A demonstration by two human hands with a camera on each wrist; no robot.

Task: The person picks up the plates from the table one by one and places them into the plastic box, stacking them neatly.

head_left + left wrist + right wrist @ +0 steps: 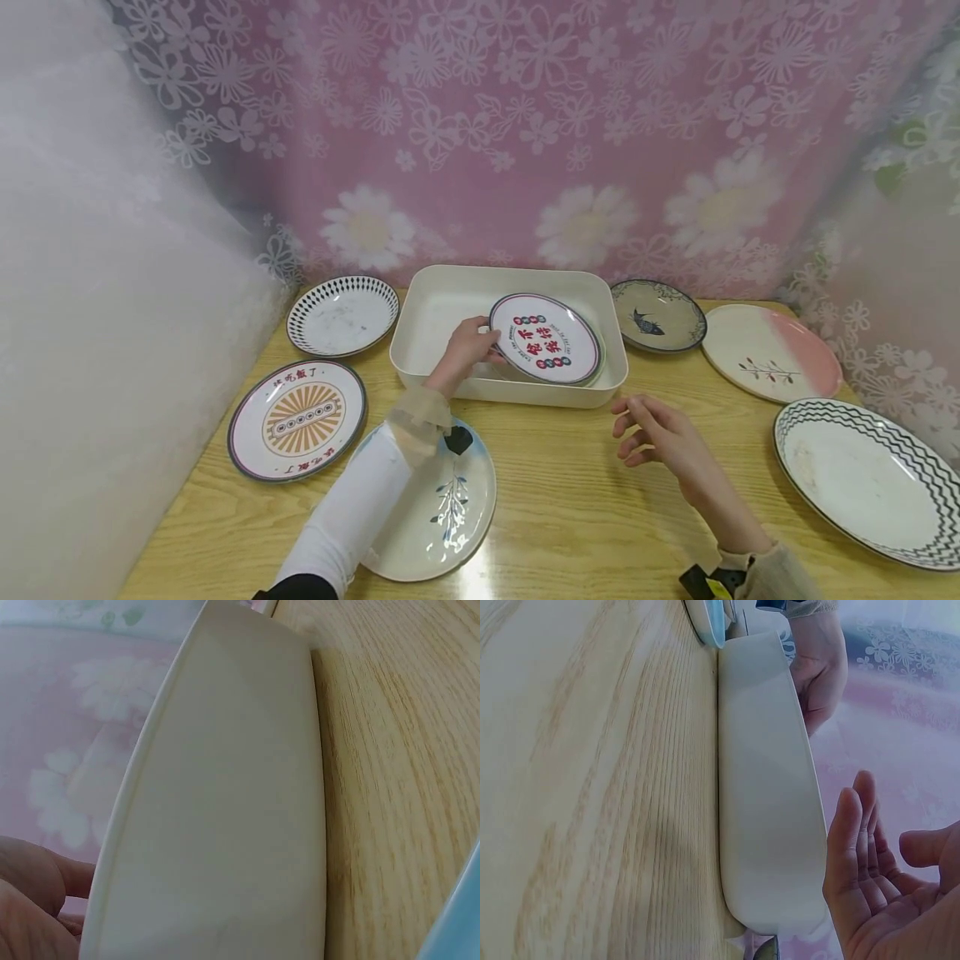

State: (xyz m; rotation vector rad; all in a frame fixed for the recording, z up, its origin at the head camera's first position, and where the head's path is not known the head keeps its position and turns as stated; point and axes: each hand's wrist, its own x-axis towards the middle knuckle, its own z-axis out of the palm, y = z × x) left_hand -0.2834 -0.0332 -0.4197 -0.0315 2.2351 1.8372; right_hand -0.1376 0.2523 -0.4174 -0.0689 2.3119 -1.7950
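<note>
My left hand (467,346) pinches the left edge of a small white plate (546,333) with red characters and a dark rim. The plate is tilted within the cream plastic bin (431,321), and a pale rim of another dish (600,367) peeks out beneath it. In the left wrist view, the bin's wall (217,795) hides the plate and most of the hand. My right hand (663,433) hovers over the table in front of the bin's right corner, fingers loosely bent and holding nothing. The right wrist view shows its palm and thumb apart.
Left of the bin lie a black-patterned plate (343,315) and a sunburst plate (303,421). A blue-edged leaf plate (442,517) is under my left forearm. To the right are a fish dish (658,315), a pink-and-white plate (765,350) and a wavy-rimmed oval plate (862,483).
</note>
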